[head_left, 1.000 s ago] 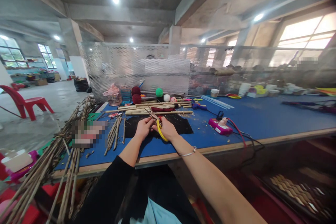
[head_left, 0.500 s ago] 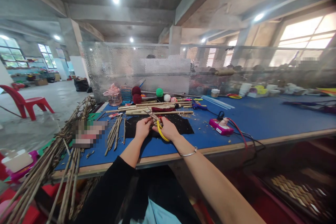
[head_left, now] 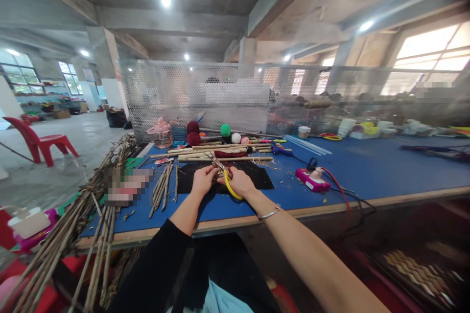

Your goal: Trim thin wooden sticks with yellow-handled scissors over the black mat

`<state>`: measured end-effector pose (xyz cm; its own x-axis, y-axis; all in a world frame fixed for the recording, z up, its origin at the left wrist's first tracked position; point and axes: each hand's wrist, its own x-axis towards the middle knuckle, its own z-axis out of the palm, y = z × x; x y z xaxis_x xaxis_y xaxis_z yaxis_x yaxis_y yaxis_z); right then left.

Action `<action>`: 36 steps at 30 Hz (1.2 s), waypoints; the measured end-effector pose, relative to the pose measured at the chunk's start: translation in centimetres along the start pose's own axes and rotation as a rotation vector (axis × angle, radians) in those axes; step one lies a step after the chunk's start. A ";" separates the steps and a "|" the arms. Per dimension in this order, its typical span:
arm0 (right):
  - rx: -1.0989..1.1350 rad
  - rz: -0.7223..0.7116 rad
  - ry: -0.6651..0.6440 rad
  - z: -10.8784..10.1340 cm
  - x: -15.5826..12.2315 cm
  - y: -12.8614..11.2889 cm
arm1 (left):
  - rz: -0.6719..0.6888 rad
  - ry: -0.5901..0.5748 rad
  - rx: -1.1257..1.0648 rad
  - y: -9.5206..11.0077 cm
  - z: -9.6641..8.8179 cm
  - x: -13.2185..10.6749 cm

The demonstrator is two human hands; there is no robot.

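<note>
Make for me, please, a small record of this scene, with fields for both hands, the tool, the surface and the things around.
Left hand: fingertips together at something too small to tell
Right hand: holds yellow-handled scissors
Blades: pointing away from the person; seem parted
Surface: black mat on blue table
Left of mat: short sticks
Beyond mat: pale rods; dark red balls, green ball, white ball
Right of mat: magenta power strip, plug inserted
</note>
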<state>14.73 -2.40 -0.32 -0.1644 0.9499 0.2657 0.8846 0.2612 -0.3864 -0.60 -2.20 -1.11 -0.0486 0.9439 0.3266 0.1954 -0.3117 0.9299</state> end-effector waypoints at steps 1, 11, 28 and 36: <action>-0.002 0.002 0.005 0.0 0.0 0.0 | -0.015 0.002 0.002 0.0 0.0 0.0; -0.020 0.016 0.053 0.4 -0.2 0.0 | -0.023 0.002 -0.016 -0.2 -0.1 0.0; 0.002 -0.068 0.151 0.4 -0.5 -0.2 | 0.079 -0.067 0.047 0.4 0.2 -0.1; -0.054 -0.078 0.157 0.4 -0.4 -0.4 | 0.144 -0.132 0.030 0.7 0.3 -0.2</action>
<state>14.27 -2.82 -0.63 -0.1675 0.8875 0.4293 0.8945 0.3199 -0.3123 -0.16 -2.61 -0.56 0.1106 0.8964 0.4293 0.2201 -0.4433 0.8689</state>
